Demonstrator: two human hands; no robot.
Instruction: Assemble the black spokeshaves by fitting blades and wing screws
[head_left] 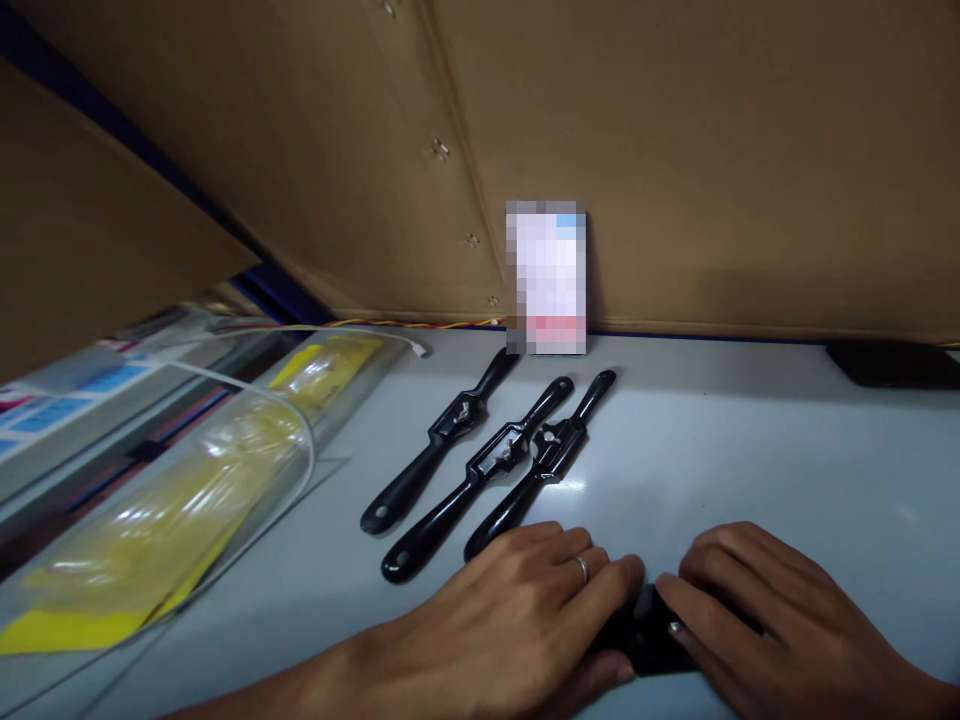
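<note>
At the near edge of the pale surface (750, 450) both my hands pressed down on one small black object (651, 630) — left hand (517, 610) covering its left end, right hand (757, 620) its right, fingers curled over it, so its long axis seemed to run left to right. What it was, I could not tell. Just beyond the left hand lay three black two-handled tools (480, 470), side by side, slanting far-right. A clear tube with yellow contents (187, 500) lay well left — cardboard (675, 150) walled the far side.
</note>
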